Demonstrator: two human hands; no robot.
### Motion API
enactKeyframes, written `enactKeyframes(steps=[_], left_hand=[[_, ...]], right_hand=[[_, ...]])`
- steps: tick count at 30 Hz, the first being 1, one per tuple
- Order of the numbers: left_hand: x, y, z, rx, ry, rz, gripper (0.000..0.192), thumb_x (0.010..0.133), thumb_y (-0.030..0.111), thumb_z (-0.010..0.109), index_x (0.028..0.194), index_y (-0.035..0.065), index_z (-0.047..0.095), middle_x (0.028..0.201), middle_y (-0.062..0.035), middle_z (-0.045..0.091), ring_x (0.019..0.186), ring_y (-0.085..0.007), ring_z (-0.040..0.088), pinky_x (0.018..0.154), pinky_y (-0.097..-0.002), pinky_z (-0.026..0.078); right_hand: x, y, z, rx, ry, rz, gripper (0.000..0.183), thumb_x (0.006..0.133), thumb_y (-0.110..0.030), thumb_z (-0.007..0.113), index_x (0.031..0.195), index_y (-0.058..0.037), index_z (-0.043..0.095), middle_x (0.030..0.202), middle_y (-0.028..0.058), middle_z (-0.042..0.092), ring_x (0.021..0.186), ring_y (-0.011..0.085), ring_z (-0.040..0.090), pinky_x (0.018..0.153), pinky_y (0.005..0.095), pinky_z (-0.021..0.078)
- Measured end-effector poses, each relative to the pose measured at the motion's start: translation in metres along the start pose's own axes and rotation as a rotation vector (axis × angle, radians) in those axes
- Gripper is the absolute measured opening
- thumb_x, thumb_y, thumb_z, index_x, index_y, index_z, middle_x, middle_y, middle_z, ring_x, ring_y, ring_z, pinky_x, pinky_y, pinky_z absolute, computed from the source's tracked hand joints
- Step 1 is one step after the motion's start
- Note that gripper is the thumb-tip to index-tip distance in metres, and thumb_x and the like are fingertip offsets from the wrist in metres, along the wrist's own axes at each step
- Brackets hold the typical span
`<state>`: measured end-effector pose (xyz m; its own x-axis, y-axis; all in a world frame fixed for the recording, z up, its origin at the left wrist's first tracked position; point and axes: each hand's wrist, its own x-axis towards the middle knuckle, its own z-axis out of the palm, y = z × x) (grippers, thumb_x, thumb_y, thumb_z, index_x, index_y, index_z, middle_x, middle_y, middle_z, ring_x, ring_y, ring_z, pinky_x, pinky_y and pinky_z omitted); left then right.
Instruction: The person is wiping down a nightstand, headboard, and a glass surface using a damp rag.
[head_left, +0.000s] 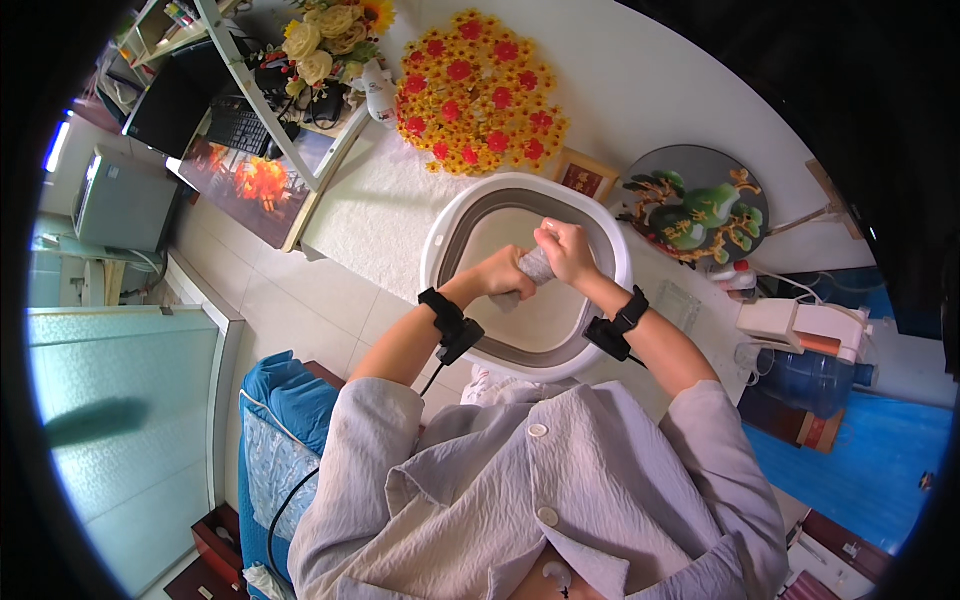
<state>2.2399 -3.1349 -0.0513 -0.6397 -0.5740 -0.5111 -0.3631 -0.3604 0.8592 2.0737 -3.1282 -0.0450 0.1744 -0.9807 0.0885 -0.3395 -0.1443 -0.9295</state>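
Note:
A grey cloth (536, 266), bunched into a thick roll, is held between my two hands above a white and grey plastic basin (525, 181). My left hand (508, 271) closes around its lower left part, and a short end hangs below the fist. My right hand (564, 251) grips the upper right part. Cloudy, pale water (502, 232) seems to fill the basin's bottom. Each wrist wears a black strap with a small black device.
The basin stands on a white textured surface (360, 217). Beyond it are yellow and red artificial flowers (480, 97), a small framed picture (585, 176) and a round decorative plaque (697, 206). A desk with a keyboard (238, 129) lies left; a blue water bottle (802, 381) lies right.

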Motion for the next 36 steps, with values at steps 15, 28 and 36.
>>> enactKeyframes(steps=[15, 28, 36], left_hand=[[0.001, -0.005, 0.017, 0.438, 0.524, 0.082, 0.065, 0.053, 0.029, 0.074, 0.113, 0.0106, 0.056, 0.082, -0.0144, 0.067, 0.080, -0.0313, 0.066, 0.074, -0.0389, 0.051], [-0.014, -0.028, 0.048, 0.282, 0.565, 0.046, 0.070, 0.053, 0.033, 0.074, 0.112, 0.0018, 0.052, 0.086, -0.0215, 0.066, 0.084, -0.0341, 0.065, 0.073, -0.0402, 0.051], [-0.037, -0.053, 0.059, 0.275, 0.543, 0.133, 0.071, 0.054, 0.034, 0.074, 0.112, 0.0009, 0.050, 0.081, -0.0226, 0.065, 0.080, -0.0377, 0.064, 0.072, -0.0424, 0.050]], right_hand=[[-0.002, 0.034, -0.031, 0.039, -0.051, 0.419, 0.054, 0.088, -0.053, 0.051, 0.110, -0.0041, 0.051, 0.077, 0.0097, 0.060, 0.067, 0.0185, 0.059, 0.058, 0.0316, 0.0470], [-0.013, 0.018, 0.018, 0.877, 0.293, 0.537, 0.022, 0.090, -0.030, 0.055, 0.096, -0.0091, 0.053, 0.094, 0.0091, 0.060, 0.085, 0.0224, 0.060, 0.076, 0.0360, 0.0500], [-0.022, 0.015, 0.048, 0.600, 0.376, 0.508, 0.030, 0.088, -0.031, 0.056, 0.068, -0.0097, 0.049, 0.060, 0.0027, 0.048, 0.053, 0.0140, 0.049, 0.050, 0.0286, 0.0396]])
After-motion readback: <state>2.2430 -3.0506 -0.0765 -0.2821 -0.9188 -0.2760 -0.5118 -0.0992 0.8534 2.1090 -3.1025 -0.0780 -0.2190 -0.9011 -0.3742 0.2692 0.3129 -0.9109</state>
